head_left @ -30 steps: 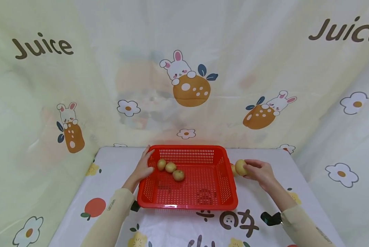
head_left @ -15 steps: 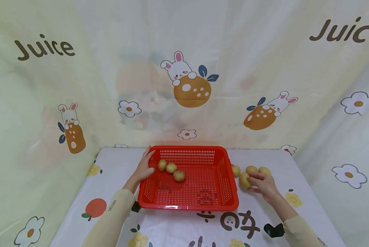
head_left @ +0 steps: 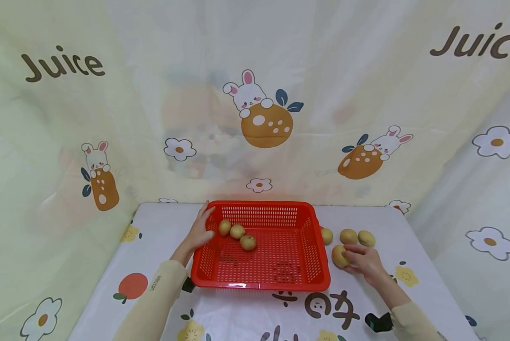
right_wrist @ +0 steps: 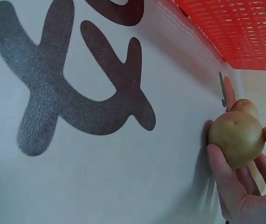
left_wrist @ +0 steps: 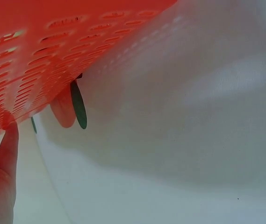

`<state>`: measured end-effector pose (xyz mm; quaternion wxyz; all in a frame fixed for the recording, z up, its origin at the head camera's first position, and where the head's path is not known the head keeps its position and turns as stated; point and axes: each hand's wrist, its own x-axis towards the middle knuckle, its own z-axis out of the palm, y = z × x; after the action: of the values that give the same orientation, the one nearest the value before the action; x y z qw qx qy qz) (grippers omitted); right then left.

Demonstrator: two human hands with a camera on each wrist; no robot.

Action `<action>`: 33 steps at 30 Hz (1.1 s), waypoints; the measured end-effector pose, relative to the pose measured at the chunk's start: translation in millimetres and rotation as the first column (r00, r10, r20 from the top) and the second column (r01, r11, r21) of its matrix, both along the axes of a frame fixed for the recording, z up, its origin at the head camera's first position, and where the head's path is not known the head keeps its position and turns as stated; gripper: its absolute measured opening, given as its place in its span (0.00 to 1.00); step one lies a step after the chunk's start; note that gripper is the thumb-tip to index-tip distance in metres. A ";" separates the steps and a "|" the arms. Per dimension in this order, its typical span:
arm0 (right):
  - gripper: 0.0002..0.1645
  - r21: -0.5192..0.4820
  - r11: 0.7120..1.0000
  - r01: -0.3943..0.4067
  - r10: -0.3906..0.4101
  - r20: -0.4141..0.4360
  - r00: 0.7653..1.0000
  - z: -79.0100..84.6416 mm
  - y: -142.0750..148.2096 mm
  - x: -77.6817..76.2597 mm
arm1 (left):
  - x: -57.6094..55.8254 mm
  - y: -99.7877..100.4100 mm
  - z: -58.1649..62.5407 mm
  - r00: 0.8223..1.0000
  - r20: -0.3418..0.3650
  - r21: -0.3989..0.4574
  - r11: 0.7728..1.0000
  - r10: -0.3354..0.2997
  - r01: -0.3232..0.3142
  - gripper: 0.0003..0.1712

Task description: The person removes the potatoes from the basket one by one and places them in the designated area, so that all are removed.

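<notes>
A red plastic basket (head_left: 280, 246) with slotted walls stands on the table. Several small potatoes (head_left: 248, 243) lie in its left half. At the left rim my left hand (head_left: 197, 233) holds the basket, thumb over the edge; the left wrist view catches one fingertip against the slotted outer wall (left_wrist: 53, 51). To the right of the basket, my right hand (head_left: 367, 264) has its fingers round a yellowish potato (right_wrist: 235, 137), low over the tabletop. Whether this potato touches the cloth is hard to tell.
Behind the right hand lie a potato (head_left: 348, 236) and another potato (head_left: 367, 238) side by side. One more potato (head_left: 326, 236) sits against the basket's right wall, partly hidden by it. A printed cloth (head_left: 237, 317) covers the table, and a printed curtain (head_left: 314, 161) hangs behind.
My right hand has moved right and toward the front with its potato, away from the basket's right rim. Potatoes behind it have come into view. The left hand and basket have stayed put.
</notes>
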<state>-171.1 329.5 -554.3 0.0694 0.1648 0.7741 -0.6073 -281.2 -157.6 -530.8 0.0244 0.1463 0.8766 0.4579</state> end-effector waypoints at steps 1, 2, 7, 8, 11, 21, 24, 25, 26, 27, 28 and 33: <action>0.27 0.005 1.000 -0.003 0.003 0.002 1.000 0.5 0.2 0.3 | 0.3 0.1 0.3 1.000 0.002 0.000 1.000 0.000 0.000 0.49; 0.27 0.013 1.000 -0.009 0.009 0.003 1.000 1.6 0.8 0.4 | 0.5 0.1 0.6 1.000 0.004 -0.001 1.000 0.000 0.000 0.49; 0.27 0.123 0.992 -0.026 0.026 0.006 1.000 20.0 3.1 -3.4 | 1.3 0.0 1.0 1.000 0.006 -0.003 1.000 0.002 -0.002 0.49; 0.27 0.145 0.989 -0.028 0.027 0.005 1.000 24.6 3.6 -5.3 | 1.3 0.1 1.3 1.000 0.006 -0.002 1.000 0.003 -0.003 0.49; 0.29 0.205 0.978 -0.045 0.045 0.007 0.999 40.3 1.9 -11.6 | 0.7 0.3 1.6 1.000 0.005 0.004 1.000 0.005 -0.005 0.49; 0.35 0.176 0.976 -0.126 0.137 -0.048 0.989 89.2 -32.3 -36.1 | -0.2 0.0 -0.2 1.000 0.004 0.017 1.000 -0.006 0.006 0.49; 0.36 0.061 0.988 -0.142 0.146 -0.061 0.987 96.6 -47.5 -45.3 | -0.4 -0.1 -0.4 1.000 0.007 0.018 1.000 -0.010 0.010 0.49; 0.36 0.021 0.989 -0.146 0.147 -0.062 0.987 98.5 -53.2 -48.3 | -0.4 -0.1 -0.3 1.000 0.006 0.017 1.000 -0.010 0.010 0.49; 0.36 -0.007 0.988 -0.151 0.151 -0.063 0.987 100.3 -59.1 -50.9 | -0.4 -0.1 -0.2 1.000 0.004 0.017 1.000 -0.009 0.009 0.49; 0.36 -0.031 0.987 -0.157 0.154 -0.067 0.986 101.9 -65.3 -53.4 | -0.5 -0.2 -0.2 1.000 0.003 0.018 1.000 -0.008 0.008 0.49; 0.36 -0.049 0.986 -0.160 0.157 -0.067 0.985 103.0 -71.9 -55.7 | -0.7 -0.3 -0.2 1.000 0.002 0.018 1.000 -0.008 0.008 0.49; 0.32 -0.123 0.973 -0.194 0.186 -0.075 0.980 101.7 -106.6 -65.6 | -0.9 -0.9 -1.0 1.000 0.003 0.019 1.000 -0.003 0.003 0.49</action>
<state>-236.7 222.9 -452.7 0.1134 0.0657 0.7469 -0.6519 -282.1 -158.6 -531.8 0.0253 0.1472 0.8719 0.4663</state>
